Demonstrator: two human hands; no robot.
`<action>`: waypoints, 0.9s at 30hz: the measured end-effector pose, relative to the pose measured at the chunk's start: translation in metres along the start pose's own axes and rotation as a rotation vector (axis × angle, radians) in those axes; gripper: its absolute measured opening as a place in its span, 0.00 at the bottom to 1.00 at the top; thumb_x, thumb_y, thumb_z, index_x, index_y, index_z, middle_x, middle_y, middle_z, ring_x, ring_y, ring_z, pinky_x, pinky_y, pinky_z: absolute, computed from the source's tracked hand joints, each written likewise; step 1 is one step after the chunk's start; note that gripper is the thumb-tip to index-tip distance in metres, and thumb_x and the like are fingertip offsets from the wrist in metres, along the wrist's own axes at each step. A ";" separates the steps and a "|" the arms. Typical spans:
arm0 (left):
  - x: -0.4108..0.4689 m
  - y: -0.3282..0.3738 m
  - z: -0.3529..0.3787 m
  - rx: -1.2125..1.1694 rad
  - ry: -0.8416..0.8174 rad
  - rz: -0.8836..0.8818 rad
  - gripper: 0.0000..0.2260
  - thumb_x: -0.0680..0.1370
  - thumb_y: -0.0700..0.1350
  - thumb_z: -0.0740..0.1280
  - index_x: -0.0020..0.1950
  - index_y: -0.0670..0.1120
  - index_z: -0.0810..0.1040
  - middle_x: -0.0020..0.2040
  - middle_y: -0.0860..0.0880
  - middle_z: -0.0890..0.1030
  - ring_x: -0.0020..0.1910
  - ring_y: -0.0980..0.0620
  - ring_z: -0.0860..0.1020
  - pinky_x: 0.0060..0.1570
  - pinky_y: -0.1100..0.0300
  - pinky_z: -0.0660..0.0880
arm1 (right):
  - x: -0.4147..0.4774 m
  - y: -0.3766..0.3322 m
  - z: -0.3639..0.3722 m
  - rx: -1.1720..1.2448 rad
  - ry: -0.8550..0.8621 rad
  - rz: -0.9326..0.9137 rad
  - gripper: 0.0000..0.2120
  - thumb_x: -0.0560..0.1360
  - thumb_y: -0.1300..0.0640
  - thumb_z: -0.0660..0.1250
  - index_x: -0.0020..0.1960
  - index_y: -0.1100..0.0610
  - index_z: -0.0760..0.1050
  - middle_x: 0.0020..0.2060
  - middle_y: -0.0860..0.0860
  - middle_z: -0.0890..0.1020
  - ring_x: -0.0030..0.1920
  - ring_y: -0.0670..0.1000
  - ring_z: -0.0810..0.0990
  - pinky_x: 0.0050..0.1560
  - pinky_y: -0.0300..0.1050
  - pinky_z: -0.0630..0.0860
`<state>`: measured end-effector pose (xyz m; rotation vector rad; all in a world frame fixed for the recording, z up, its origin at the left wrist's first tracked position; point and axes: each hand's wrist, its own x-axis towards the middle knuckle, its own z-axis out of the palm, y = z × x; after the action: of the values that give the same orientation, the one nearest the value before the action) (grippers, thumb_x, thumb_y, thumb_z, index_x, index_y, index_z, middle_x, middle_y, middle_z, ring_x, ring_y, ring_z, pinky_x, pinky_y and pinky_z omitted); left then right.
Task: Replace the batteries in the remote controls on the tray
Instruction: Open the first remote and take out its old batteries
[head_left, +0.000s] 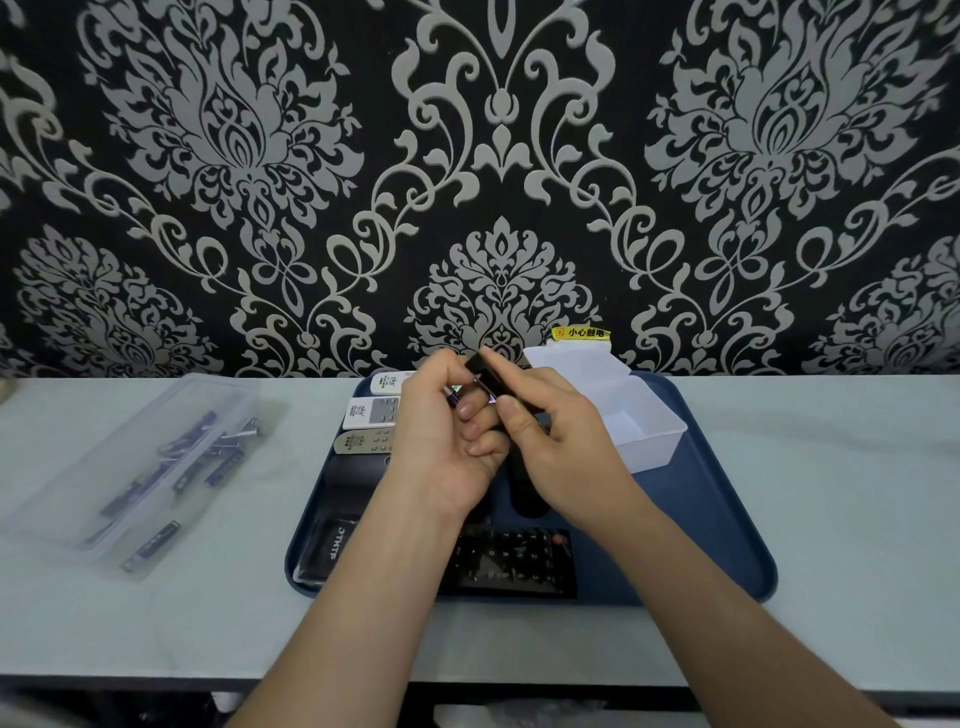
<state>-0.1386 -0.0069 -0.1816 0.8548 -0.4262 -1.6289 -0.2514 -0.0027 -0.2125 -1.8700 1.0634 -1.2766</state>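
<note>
Pale grey-blue table (831, 519) spans the full width of view, far edge against a patterned wall (156, 260). Two items lie directly on it. A dark blue tray (701, 525) sits at the middle, square to the table, its far rim close to the wall. A clear box (78, 483) lies left of the tray, apart from it and set at an angle, with batteries (228, 441) loose inside.

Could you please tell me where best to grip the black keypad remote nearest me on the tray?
Probably from above at its right half: the black remote lies flat, buttons up, across the tray, left end under the left forearm; pinch its long edges.
</note>
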 end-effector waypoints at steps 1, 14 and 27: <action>0.000 0.000 0.000 0.005 0.006 -0.004 0.08 0.71 0.42 0.57 0.32 0.49 0.64 0.25 0.53 0.58 0.20 0.57 0.55 0.19 0.66 0.50 | 0.000 0.000 0.001 -0.001 0.000 0.002 0.21 0.81 0.64 0.61 0.70 0.48 0.71 0.54 0.50 0.77 0.57 0.39 0.75 0.59 0.25 0.66; -0.002 -0.001 -0.003 0.057 0.104 -0.004 0.10 0.66 0.35 0.51 0.28 0.49 0.62 0.27 0.52 0.59 0.20 0.57 0.53 0.20 0.68 0.48 | 0.001 -0.005 0.008 -0.084 0.043 0.007 0.21 0.81 0.62 0.60 0.72 0.47 0.70 0.53 0.52 0.78 0.53 0.40 0.75 0.55 0.27 0.68; -0.006 -0.023 0.014 -0.058 0.071 -0.027 0.12 0.77 0.43 0.59 0.33 0.45 0.72 0.23 0.53 0.68 0.19 0.58 0.63 0.17 0.68 0.58 | 0.008 -0.010 0.006 0.004 0.193 0.192 0.26 0.77 0.61 0.69 0.70 0.41 0.72 0.51 0.51 0.82 0.50 0.46 0.82 0.55 0.44 0.80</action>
<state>-0.1642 0.0022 -0.1868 0.8751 -0.3173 -1.6233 -0.2414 -0.0048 -0.2029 -1.6216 1.3053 -1.3639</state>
